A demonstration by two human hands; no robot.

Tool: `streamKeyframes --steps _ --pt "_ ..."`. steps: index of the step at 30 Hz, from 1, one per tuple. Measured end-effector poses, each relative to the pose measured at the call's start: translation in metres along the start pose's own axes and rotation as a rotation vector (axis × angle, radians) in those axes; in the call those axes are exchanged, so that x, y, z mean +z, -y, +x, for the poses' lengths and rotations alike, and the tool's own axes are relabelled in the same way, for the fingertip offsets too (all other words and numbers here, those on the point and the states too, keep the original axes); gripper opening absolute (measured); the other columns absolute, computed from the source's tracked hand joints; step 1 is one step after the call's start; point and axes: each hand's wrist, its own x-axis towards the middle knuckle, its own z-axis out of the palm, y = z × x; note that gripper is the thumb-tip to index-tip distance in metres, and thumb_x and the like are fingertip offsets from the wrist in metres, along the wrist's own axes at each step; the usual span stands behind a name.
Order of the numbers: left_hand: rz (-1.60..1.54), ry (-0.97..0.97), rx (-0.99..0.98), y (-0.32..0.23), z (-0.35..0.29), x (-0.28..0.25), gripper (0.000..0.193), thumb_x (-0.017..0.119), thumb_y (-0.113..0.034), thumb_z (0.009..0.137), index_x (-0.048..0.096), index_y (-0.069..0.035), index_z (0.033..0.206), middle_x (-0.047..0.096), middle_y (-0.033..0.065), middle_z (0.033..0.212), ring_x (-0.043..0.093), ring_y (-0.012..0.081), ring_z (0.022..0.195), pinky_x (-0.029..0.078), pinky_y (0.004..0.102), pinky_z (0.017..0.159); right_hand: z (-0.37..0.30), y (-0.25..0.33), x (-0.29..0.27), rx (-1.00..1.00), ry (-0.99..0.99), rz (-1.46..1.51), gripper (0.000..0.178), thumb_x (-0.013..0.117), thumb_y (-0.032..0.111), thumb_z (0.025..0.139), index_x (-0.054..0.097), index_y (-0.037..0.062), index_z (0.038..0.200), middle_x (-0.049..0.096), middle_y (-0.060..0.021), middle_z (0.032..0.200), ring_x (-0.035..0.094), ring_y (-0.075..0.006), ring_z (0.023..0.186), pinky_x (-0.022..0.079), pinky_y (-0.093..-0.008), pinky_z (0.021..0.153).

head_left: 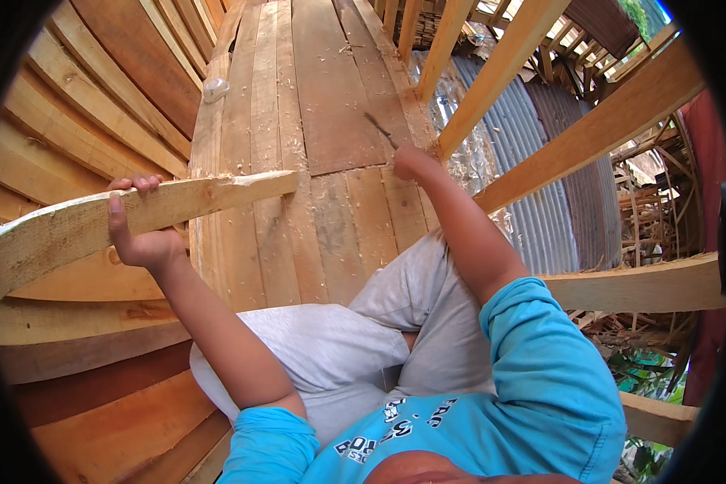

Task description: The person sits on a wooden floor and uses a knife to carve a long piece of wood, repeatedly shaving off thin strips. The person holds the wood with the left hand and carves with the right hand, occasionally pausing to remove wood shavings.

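My left hand [147,245] grips a pale wooden board [218,196] from below, with fingertips over its upper edge and the thumb along its near face. The board slants from the left rim toward the middle. Its right end is narrowed and roughly cut, with splinters on the upper edge. Farther right, my right hand [415,163] is closed around a thin, dark, narrow tool [377,127] pointing away and to the left. Its handle is hidden in my fist, so its exact kind does not show. The tool and board are apart.
Wood shavings lie over the plank floor [335,121]. A small clear plastic container [215,90] sits at the far left. Upright boards [73,113] line the left side. Wooden posts [492,73] stand on the right, with corrugated metal sheets [532,161] beyond them.
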Motion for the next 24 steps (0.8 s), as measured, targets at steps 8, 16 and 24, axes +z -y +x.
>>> streamKeyframes --steps 8,16,24 --pt "-0.068 0.030 -0.031 0.003 0.000 0.003 0.030 0.061 -0.030 0.087 0.058 -0.002 0.097 0.057 0.0110 0.081 0.054 0.0220 0.084 0.045 0.0385 0.086 -0.056 0.022 0.002 0.006 0.430 -0.199 0.040 0.047 0.006 0.080 0.065 -0.0029 0.115 0.070 -0.0220 0.101 0.070 -0.0331 0.084 0.056 -0.0417 0.069" --pt "-0.055 0.044 -0.024 0.007 0.004 0.000 0.027 0.060 -0.031 0.088 0.057 -0.006 0.096 0.055 0.0079 0.081 0.054 0.0213 0.085 0.045 0.0383 0.089 -0.033 -0.045 0.008 -0.045 -0.010 -0.224 0.030 0.056 0.016 0.084 0.073 0.0062 0.106 0.069 -0.0160 0.115 0.066 -0.0340 0.107 0.054 -0.0426 0.085" --pt "-0.085 0.068 -0.041 0.005 0.002 -0.002 0.026 0.061 -0.031 0.088 0.056 -0.007 0.096 0.055 0.0069 0.081 0.054 0.0204 0.085 0.045 0.0379 0.088 -0.054 -0.076 -0.032 0.163 -0.176 -0.011 0.032 0.058 0.017 0.087 0.068 0.0020 0.114 0.066 -0.0184 0.121 0.064 -0.0353 0.113 0.053 -0.0463 0.088"
